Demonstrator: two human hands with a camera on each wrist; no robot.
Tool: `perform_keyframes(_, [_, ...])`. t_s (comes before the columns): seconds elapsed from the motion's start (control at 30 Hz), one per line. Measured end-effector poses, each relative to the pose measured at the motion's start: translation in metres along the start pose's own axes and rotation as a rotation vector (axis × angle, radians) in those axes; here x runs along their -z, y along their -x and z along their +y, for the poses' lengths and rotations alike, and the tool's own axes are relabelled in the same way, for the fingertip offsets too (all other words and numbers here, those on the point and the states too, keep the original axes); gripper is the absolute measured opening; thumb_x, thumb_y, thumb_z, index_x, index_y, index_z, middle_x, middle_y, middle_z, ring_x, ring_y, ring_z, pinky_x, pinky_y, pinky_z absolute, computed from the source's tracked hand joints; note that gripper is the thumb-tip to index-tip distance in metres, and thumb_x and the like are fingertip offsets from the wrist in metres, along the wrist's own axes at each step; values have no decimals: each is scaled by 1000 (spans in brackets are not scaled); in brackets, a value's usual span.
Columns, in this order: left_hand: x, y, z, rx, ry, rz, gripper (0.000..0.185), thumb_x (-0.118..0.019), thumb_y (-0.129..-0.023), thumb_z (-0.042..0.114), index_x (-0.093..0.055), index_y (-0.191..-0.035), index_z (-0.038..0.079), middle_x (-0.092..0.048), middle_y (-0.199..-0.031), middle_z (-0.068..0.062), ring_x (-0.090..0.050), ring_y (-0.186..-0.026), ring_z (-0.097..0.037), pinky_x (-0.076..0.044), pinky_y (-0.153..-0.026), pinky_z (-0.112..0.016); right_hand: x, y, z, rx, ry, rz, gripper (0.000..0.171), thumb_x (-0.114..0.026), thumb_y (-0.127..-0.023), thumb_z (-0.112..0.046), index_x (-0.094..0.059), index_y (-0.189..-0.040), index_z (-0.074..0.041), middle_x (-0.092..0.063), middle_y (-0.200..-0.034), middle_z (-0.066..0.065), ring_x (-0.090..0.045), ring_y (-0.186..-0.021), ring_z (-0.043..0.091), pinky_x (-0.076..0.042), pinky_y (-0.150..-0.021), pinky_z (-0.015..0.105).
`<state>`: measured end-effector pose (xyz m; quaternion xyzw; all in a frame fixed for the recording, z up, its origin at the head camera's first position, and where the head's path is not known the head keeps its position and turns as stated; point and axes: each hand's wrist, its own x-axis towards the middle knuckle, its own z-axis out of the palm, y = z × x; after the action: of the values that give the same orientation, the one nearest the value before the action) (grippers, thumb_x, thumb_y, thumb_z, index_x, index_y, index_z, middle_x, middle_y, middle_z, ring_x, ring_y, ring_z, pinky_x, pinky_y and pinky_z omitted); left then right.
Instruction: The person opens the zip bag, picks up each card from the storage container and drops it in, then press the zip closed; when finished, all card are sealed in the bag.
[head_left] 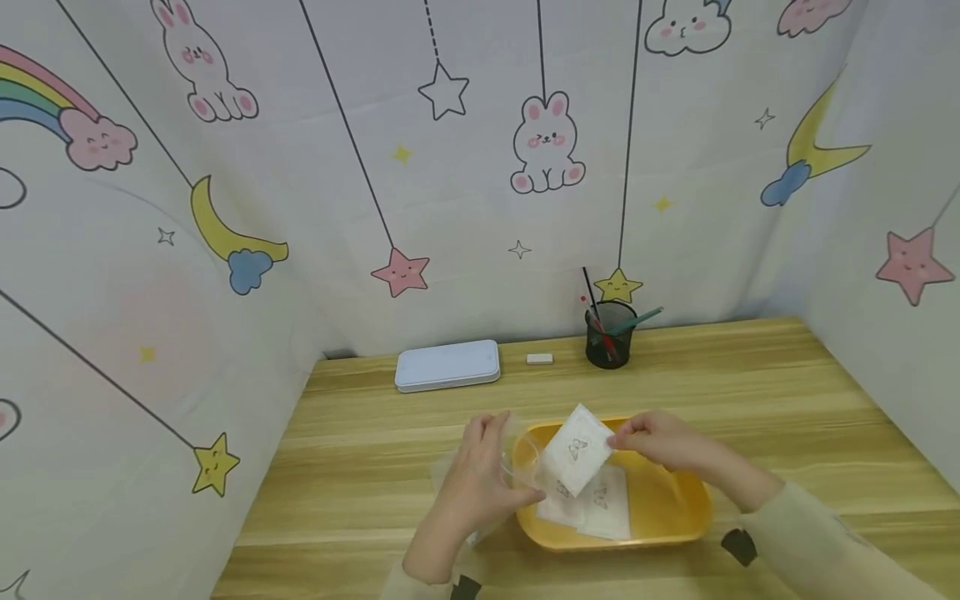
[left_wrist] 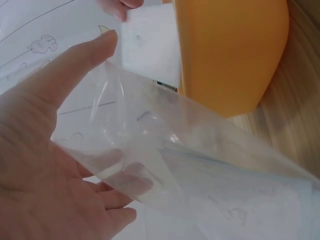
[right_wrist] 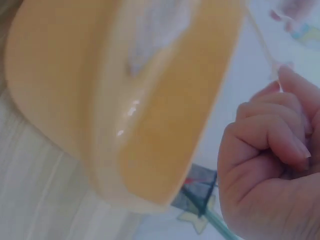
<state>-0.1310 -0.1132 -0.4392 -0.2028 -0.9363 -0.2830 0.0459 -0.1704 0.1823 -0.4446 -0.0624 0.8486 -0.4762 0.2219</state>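
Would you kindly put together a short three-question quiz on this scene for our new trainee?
1. True or false: the yellow tray holds white packets.
2. Which hand grips the clear plastic bag?
3. What does the right hand pinch: A) a pen, B) a white packet, C) an eraser?

Key: 1 true; 2 the left hand; 3 B.

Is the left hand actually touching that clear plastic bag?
Touching. The left wrist view shows the left hand holding the clear plastic bag: the thumb lies along its upper edge and the fingers show through the film from behind.
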Motion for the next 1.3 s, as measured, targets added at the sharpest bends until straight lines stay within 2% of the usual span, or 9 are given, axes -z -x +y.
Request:
perform_keyframes(0.1, [1,0,1,1,-4,8,110,-88,-61,45,-32,-146,4,-37,-134,-12,-41,-122,-24,-37,-104,-38,9,9,-6,2,-98,13,40,-65,-90,-40,-65,-101,-2,-32,-52,-5,-24,-44,8,-20,-42,20])
perform_keyframes(0.27, [3,-2,2,1,-6,31,110,-88,-61,46,-33,-146,3,-37,-133,-13,-42,-120,-24,-38,-104,-38,16,21,-15,30,-238,47,36,-62,-93,-35,-60,-98,0,-31,-54,-5,-24,-45,8,-20,-42,19])
perform_keyframes(0.43, [4,-3,4,7,-9,43,111,-87,-61,48,-31,-146,4,-36,-134,-13,-41,-121,-25,-37,-104,-39,11,31,-27,31,-285,94,37,-63,-92,-37,-59,-99,0,-31,-54,-5,-25,-45,8,-20,-42,20])
perform_keyframes(0.7, [4,-3,5,5,-3,75,113,-89,-59,45,-31,-146,2,-35,-134,-15,-41,-121,-28,-37,-103,-41,-13,38,-47,30,-350,137,37,-65,-91,-38,-60,-98,-1,-30,-53,-5,-22,-45,8,-18,-42,19])
perform_keyframes(0.83, [3,-4,6,2,-6,85,113,-89,-59,45,-32,-146,2,-36,-134,-14,-41,-121,-27,-37,-104,-41,-25,37,-50,46,-378,132,35,-65,-91,-36,-60,-97,-1,-30,-52,-6,-21,-45,8,-17,-42,19])
perform_keyframes(1.0, [4,-4,7,5,-1,79,112,-88,-60,46,-31,-146,3,-36,-134,-12,-41,-120,-24,-38,-103,-38,-36,34,-50,18,-384,154,39,-67,-88,-41,-62,-98,-3,-30,-52,-5,-22,-46,9,-19,-42,20])
perform_keyframes(1.3, [2,-4,10,5,-13,95,111,-89,-58,46,-34,-145,4,-38,-132,-10,-39,-120,-24,-37,-103,-40,-50,31,-55,-15,-292,183,40,-68,-85,-46,-66,-98,-9,-32,-53,-4,-23,-46,11,-20,-42,22])
